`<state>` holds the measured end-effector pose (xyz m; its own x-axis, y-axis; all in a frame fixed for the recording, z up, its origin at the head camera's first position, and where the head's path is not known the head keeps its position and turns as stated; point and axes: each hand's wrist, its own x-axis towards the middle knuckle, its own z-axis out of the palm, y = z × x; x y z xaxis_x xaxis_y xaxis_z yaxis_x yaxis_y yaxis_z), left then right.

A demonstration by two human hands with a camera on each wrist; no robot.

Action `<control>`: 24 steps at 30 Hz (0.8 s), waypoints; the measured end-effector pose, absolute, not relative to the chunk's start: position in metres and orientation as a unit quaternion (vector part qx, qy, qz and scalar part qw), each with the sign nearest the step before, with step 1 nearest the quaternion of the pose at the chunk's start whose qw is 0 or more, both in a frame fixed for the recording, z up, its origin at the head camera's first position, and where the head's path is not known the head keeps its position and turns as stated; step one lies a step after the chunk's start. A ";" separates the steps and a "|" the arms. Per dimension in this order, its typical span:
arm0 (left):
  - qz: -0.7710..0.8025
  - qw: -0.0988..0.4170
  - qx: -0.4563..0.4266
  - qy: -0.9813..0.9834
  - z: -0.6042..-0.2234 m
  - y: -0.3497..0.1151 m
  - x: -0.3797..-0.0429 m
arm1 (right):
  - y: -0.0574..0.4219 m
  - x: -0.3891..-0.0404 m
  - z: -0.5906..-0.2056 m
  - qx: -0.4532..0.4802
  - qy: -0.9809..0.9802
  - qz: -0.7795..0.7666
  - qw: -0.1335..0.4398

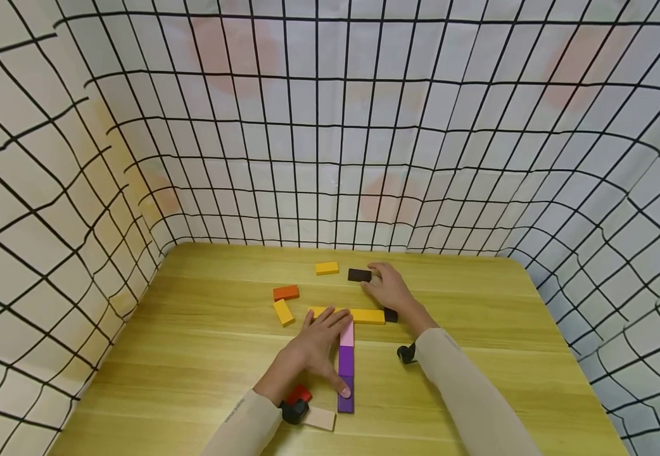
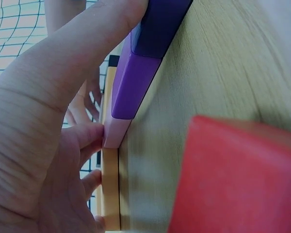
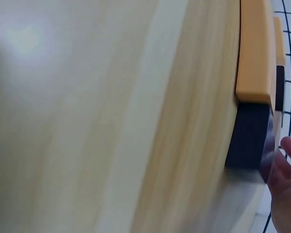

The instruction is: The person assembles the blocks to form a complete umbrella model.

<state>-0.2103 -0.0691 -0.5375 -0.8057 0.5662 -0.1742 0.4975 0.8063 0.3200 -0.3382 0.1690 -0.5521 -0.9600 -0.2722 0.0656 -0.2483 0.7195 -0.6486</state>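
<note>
My left hand [image 1: 318, 345] is spread over a line of blocks, thumb on the dark purple block [image 1: 345, 405] and fingertips by the pink block [image 1: 347, 334] and a yellow row [image 1: 367, 316]. Between dark purple and pink lies a purple block [image 1: 346, 360]; this line meets the yellow row like a T. A black block [image 1: 391, 315] sits at the row's right end. Farther back, my right hand [image 1: 388, 290] is at the right end of another black block [image 1: 358, 275], with thumb and forefinger parted around its corner.
A yellow block [image 1: 327, 268] lies at the back, left of the black one. To the left are an orange block [image 1: 286, 292] and a yellow block [image 1: 283, 312]. A red block [image 1: 299, 394] and a beige block [image 1: 320, 418] lie by my left wrist. Black wire mesh [image 1: 338, 158] surrounds the table.
</note>
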 end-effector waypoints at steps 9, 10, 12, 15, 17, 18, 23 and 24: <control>0.127 0.139 0.279 0.942 -0.538 -0.070 -0.210 | 0.183 -0.312 -0.551 -0.178 0.931 -0.318 0.013; 0.127 0.139 0.278 0.942 -0.538 -0.070 -0.210 | 0.184 -0.309 -0.551 -0.180 0.933 -0.310 0.013; 0.126 0.139 0.278 0.942 -0.537 -0.069 -0.210 | 0.185 -0.304 -0.553 -0.182 0.937 -0.300 0.012; 0.129 0.140 0.278 0.942 -0.537 -0.069 -0.210 | 0.186 -0.298 -0.554 -0.181 0.939 -0.293 0.004; 0.129 0.140 0.278 0.941 -0.537 -0.068 -0.210 | 0.187 -0.295 -0.554 -0.180 0.941 -0.287 -0.003; 0.130 0.140 0.278 0.941 -0.537 -0.068 -0.211 | 0.188 -0.293 -0.555 -0.178 0.942 -0.283 -0.005; 0.130 0.141 0.278 0.941 -0.536 -0.068 -0.210 | 0.190 -0.286 -0.554 -0.179 0.949 -0.260 -0.008; 0.130 0.140 0.278 0.941 -0.536 -0.068 -0.210 | 0.190 -0.285 -0.554 -0.179 0.950 -0.256 -0.007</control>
